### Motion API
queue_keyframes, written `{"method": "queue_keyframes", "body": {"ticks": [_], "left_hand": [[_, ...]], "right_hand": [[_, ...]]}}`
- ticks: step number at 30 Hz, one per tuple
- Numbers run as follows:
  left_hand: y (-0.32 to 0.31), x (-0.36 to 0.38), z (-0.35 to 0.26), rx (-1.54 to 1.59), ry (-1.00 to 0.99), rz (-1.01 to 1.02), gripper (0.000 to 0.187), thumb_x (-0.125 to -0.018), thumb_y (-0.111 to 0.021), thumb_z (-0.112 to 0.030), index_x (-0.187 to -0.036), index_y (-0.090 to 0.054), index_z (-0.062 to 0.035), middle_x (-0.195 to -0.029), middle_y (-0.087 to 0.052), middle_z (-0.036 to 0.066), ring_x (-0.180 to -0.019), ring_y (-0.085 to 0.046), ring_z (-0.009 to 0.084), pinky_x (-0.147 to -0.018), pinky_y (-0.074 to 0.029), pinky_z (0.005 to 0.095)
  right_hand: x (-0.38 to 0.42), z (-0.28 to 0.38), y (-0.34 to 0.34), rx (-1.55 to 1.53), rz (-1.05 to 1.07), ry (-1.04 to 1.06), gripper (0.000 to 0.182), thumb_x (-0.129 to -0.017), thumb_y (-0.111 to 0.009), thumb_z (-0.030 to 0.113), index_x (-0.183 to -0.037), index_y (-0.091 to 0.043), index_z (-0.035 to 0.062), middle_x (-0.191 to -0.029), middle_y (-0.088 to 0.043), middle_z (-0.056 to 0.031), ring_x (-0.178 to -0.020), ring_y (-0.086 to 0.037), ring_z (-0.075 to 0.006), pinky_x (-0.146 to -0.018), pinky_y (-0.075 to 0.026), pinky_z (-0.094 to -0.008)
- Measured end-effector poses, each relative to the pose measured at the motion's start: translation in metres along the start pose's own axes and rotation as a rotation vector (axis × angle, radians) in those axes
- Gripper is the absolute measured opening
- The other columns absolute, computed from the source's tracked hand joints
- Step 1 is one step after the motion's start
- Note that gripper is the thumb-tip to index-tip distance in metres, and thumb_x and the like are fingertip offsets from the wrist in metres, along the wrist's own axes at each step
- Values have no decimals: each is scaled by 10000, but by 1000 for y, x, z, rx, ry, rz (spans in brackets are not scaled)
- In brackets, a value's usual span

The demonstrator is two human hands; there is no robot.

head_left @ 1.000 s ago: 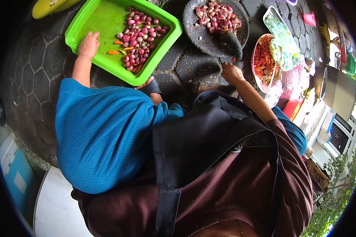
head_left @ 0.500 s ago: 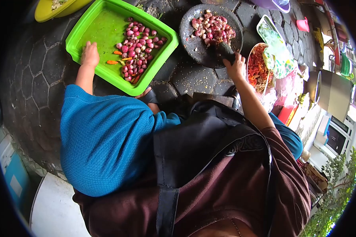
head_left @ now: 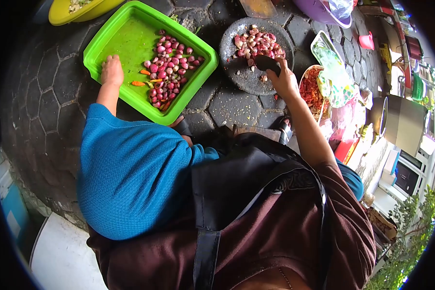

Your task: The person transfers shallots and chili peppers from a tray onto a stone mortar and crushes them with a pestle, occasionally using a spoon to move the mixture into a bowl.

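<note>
My left hand (head_left: 112, 71) rests at the left rim of the green tray (head_left: 94, 41), its fingers bent over the edge. Red shallots (head_left: 168, 67) lie in the right part of this tray, with a few orange chilies (head_left: 138, 83) beside them. To the right is a round stone mortar (head_left: 237, 72) holding chopped shallots (head_left: 258, 42). My right hand (head_left: 284, 79) is closed around a dark stone pestle (head_left: 267, 64), whose head touches the pieces in the mortar.
Right of the mortar stands a container of red chilies (head_left: 313, 89) beside plastic bags (head_left: 340, 89). A purple basin (head_left: 319, 13) is at the top, a yellow bowl (head_left: 65, 17) at the top left. My foot (head_left: 286, 126) is below the mortar.
My right hand and the pestle have moved up and tilted within the mortar, uncovering its lower part. My left hand has stayed at the tray's rim. The view has shifted slightly.
</note>
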State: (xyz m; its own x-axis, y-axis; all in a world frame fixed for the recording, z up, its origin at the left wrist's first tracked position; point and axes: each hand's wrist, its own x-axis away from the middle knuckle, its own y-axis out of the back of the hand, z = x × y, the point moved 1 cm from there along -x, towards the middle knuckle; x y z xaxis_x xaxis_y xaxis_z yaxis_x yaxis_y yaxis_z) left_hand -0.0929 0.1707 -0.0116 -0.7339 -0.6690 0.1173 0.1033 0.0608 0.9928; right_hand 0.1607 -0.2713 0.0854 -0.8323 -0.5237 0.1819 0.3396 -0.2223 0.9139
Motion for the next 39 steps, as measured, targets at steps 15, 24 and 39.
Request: {"method": "queue_keyframes", "body": {"ticks": [15, 24, 39], "left_hand": [[145, -7, -99, 888, -421, 312, 190, -743, -561, -28, -932, -548, -18, -825, -572, 56, -762, -546, 129, -697, -450, 266], [176, 4, -264, 496, -727, 659, 193, -743, -571, -47, -932, -583, -13, -826, -630, 78, -632, -586, 133, -601, -490, 283], [41, 82, -393, 1270, 278, 955, 514, -835, -559, -491, -1087, -538, -43, -958, -596, 128, -793, -609, 267, -625, -519, 456]], "right_hand": [[-21, -24, 11, -151, 39, -19, 534, -774, -616, 339, -1197, -418, 79, -939, -614, -261, -909, -596, -403, -770, -472, -451], [26, -47, -6, -167, -47, -335, 481, -777, -574, 329, -1157, -410, 84, -954, -612, -265, -917, -595, -412, -780, -471, -463], [38, -23, -29, -499, 4, -132, 409, -742, -602, 255, -1086, -506, 56, -955, -617, -241, -901, -603, -381, -795, -472, -429]]}}
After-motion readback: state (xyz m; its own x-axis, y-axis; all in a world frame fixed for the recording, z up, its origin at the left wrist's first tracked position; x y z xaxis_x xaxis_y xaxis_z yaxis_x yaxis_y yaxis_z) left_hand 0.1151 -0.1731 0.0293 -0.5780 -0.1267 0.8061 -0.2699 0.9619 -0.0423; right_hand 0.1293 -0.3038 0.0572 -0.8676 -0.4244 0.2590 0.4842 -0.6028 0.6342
